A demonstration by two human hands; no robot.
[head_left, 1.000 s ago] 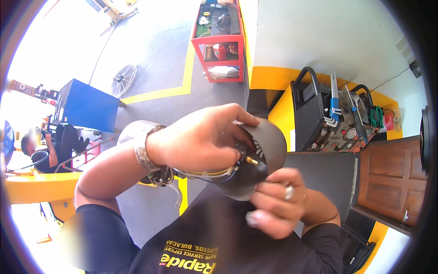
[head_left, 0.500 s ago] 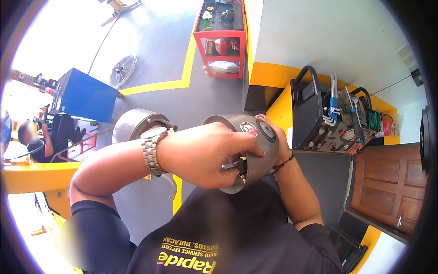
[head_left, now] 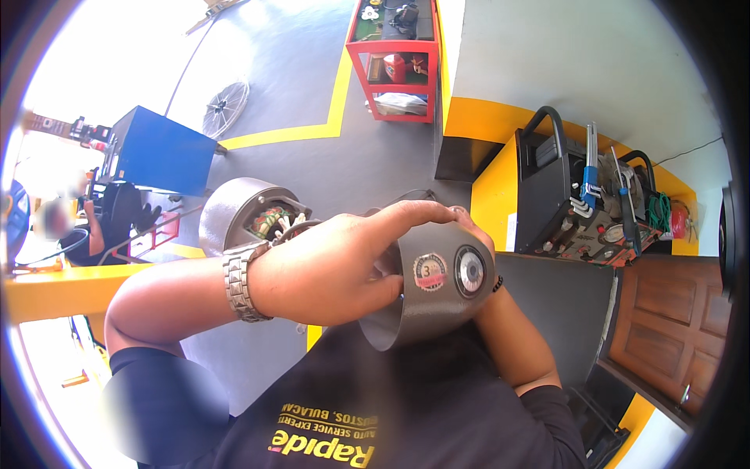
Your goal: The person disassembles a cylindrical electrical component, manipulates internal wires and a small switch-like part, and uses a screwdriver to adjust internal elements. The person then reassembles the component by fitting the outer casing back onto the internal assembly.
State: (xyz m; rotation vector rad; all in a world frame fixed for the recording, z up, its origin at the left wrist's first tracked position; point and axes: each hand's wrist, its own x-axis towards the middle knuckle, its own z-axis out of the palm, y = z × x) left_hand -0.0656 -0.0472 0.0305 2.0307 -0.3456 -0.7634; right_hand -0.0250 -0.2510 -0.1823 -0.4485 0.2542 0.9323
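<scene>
A dark grey, cup-shaped metal housing (head_left: 437,301) with a round sticker and a round silver-and-black disc on its side is held in front of my chest. My left hand (head_left: 336,258), with a metal watch at the wrist, reaches across to its open side. The thumb is at the rim and the fingers lie over the top. Around the far right side wraps my right hand (head_left: 478,227), mostly hidden by the housing. Left of my left hand is a second grey round housing (head_left: 234,215), its open side showing bundled coloured wires (head_left: 273,223).
A yellow beam (head_left: 70,293) crosses at the left, with a blue cabinet (head_left: 160,152) and a co-worker (head_left: 78,227) beyond. A red cart (head_left: 394,82) stands ahead. To the right are a black machine (head_left: 555,195) topped with tools and a wooden door (head_left: 664,328).
The held housing has turned and come lower, bringing its sticker and disc into fuller view. My left fingers have moved from inside its opening to over its top. The wires in the other housing now show.
</scene>
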